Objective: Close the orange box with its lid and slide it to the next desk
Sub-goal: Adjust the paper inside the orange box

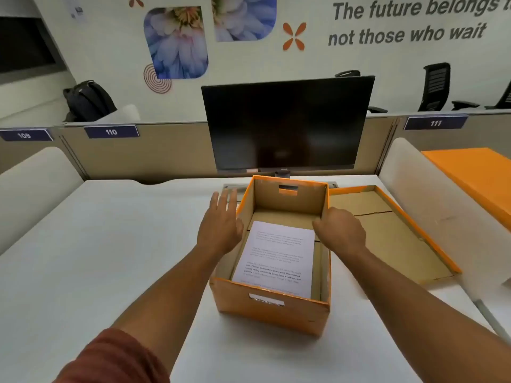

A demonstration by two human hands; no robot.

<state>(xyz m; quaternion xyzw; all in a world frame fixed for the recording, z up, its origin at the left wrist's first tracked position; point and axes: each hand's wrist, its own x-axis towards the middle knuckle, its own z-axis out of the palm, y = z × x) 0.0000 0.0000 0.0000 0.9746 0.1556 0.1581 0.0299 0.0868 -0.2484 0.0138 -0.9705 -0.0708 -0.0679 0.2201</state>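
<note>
The orange box (272,308) stands open in the middle of the white desk, with a stack of printed paper (276,258) inside it. Its lid (387,230) lies upside down on the desk just right of the box, brown inside facing up. My left hand (221,222) hovers flat beside the box's left wall, fingers spread, holding nothing. My right hand (341,230) rests on the box's right wall near the far corner, fingers curled over the rim.
A dark monitor (284,125) stands right behind the box. A white divider (431,205) on the right separates this desk from desk 111, where another orange object (475,172) lies. A similar divider (33,183) stands on the left.
</note>
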